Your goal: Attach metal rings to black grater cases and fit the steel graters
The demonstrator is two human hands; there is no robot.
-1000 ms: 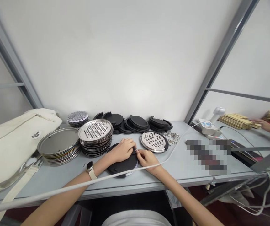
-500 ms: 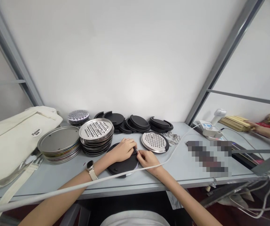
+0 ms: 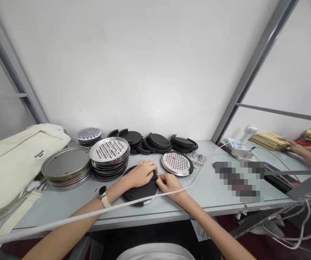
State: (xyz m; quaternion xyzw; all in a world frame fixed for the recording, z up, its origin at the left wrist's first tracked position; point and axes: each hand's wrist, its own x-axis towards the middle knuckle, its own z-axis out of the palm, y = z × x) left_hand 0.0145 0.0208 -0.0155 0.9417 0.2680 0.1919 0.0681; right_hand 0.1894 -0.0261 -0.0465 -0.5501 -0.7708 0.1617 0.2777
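Note:
A black round disc (image 3: 139, 195), apparently a grater holder, lies near the table's front edge. Over its far right part rests my left hand (image 3: 143, 173), fingers curled down onto the rim and gripping it. My right hand (image 3: 169, 183) pinches a small shiny metal piece (image 3: 158, 175) at that same rim, thumb against forefinger; its exact shape is too small to tell. Just beyond sits a round metal grater (image 3: 175, 162) with a black edge piece. Loose wire-like metal pieces (image 3: 198, 157) lie in a heap to its right.
Stacked round graters (image 3: 109, 150) and flat metal discs (image 3: 65, 162) stand left, beside a cream bag (image 3: 17, 159). Black holders (image 3: 158, 141) line the wall. A white cable (image 3: 90, 213) crosses before my arms. At right, a co-worker's hand (image 3: 296, 147) touches wooden pieces (image 3: 269, 141).
My hands stay at the disc's rim, with only slight finger movement around the metal piece. The whole view has shifted a little. A second hand of the co-worker now shows at right.

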